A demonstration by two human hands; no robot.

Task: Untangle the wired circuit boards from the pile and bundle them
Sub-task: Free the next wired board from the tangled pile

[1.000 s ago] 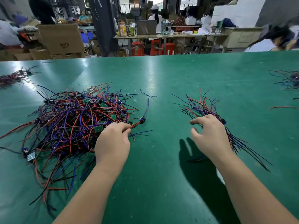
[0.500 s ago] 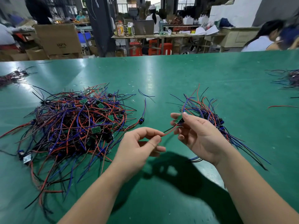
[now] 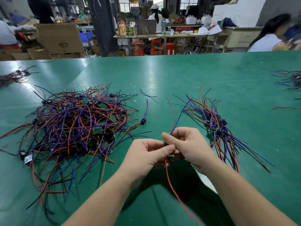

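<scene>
A large tangled pile of wired circuit boards (image 3: 78, 126), red, blue and black wires with small green boards, lies on the green table at the left. A smaller sorted bundle (image 3: 216, 126) lies at the right. Between them, above the table, my left hand (image 3: 146, 155) and my right hand (image 3: 187, 144) meet and together pinch one small wired board (image 3: 166, 144), mostly hidden by the fingers. Its blue and red wires rise from my right fingers; another red wire (image 3: 172, 188) trails down toward me.
The green table (image 3: 162, 75) stretches far ahead. More wire heaps sit at the far left edge (image 3: 13, 77) and far right edge (image 3: 291, 80). A loose red wire (image 3: 285, 108) lies at right. Beyond the table are cardboard boxes, workbenches and people.
My left hand pulled one wired board out of the big pile and carried it rightward. My right hand left the sorted bundle and joined it. Both hands now grip the board close together.
</scene>
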